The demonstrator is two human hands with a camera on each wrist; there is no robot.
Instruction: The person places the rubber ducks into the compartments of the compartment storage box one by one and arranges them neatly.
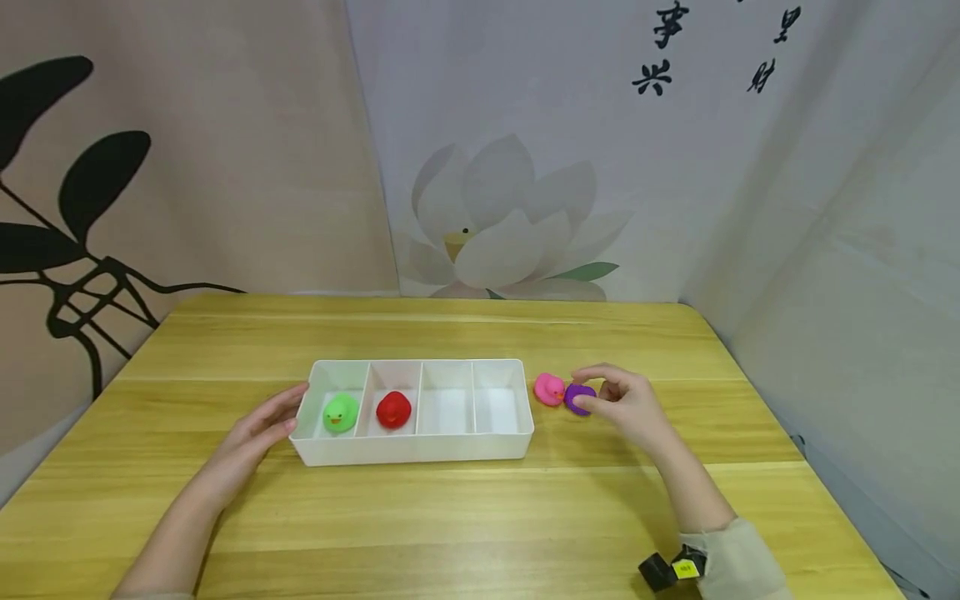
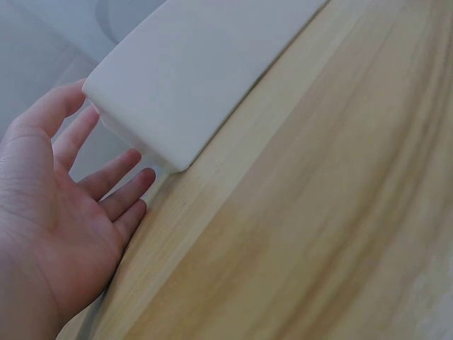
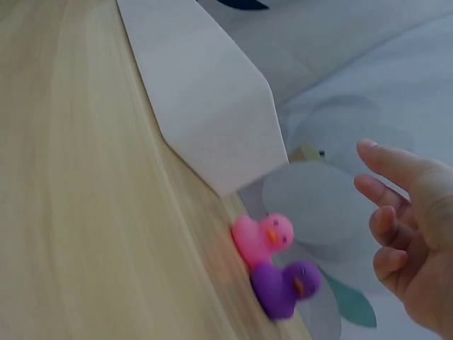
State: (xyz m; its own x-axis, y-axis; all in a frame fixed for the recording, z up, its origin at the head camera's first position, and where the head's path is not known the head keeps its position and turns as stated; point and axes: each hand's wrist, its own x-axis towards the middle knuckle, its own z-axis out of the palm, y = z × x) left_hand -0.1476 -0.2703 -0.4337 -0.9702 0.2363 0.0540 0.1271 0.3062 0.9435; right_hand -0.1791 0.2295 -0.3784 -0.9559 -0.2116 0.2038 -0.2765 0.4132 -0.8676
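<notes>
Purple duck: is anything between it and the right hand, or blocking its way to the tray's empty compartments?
Nothing lies between the right hand and the purple duck. Toward the tray, the pink duck sits directly beside it on the tray side, and the tray's end wall must be cleared.

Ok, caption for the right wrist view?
Right hand hovers open beside pink duck and purple duck near white tray.

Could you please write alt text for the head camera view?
A right hand touches a purple duck beside a pink duck, right of a white divided tray holding green and red ducks; the left hand rests at its left end.
</notes>
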